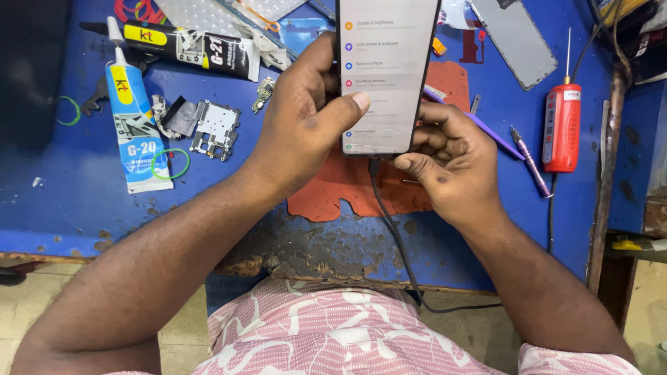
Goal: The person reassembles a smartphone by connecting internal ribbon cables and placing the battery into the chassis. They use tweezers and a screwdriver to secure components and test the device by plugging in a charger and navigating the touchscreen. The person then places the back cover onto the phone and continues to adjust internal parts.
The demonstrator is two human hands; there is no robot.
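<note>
A black-framed smartphone with a lit white menu screen (385,69) is held upright above a worn blue-painted workbench (62,201), over a flat orange-red rubber mat (347,191). The left hand (302,121) wraps the phone's left edge, fingers curled behind it and the thumb laid across the lower part of the screen, its tip touching the glass. The right hand (451,163) cups the phone's bottom right corner, fingers bent and bunched together, thumb just beside the thin black cable (396,243) plugged into the phone's lower edge. The cable runs down over the bench edge. To the left lie a blue-and-white glue tube (135,125), a black glue tube (191,45) and a small grey circuit board (215,128). To the right lies a red cylindrical tool with a thin metal tip (561,125).
</note>
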